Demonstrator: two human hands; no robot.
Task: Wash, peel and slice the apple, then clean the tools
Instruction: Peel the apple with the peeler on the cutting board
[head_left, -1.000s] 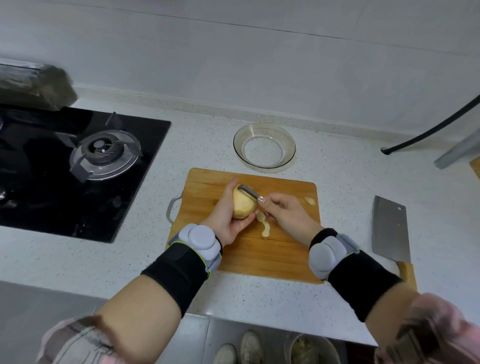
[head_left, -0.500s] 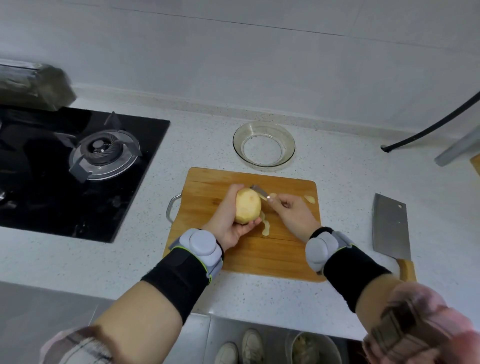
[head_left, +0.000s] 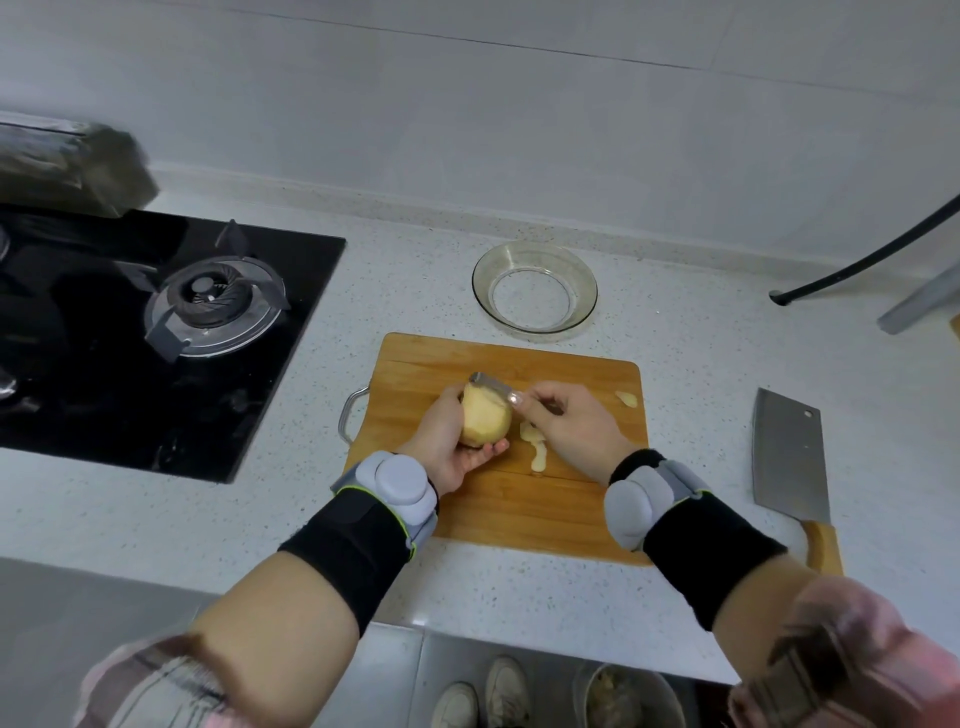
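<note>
My left hand (head_left: 441, 441) grips a pale, mostly peeled apple (head_left: 485, 420) above the wooden cutting board (head_left: 415, 364). My right hand (head_left: 571, 426) holds a metal peeler (head_left: 491, 383), whose blade lies against the apple's top far side. A strip of peel (head_left: 537, 447) lies on the board below my hands. Another small peel piece (head_left: 627, 399) sits near the board's right edge. A cleaver (head_left: 789, 457) with a wooden handle lies on the counter right of the board.
An empty glass bowl (head_left: 535, 293) stands behind the board. A black gas hob (head_left: 156, 332) fills the left side. A black hose (head_left: 872, 254) and a metal bar lie at the far right. A bin shows below the counter edge.
The peeler has gone from the apple's right side back up to its top far edge. My left hand has turned the apple slightly.
</note>
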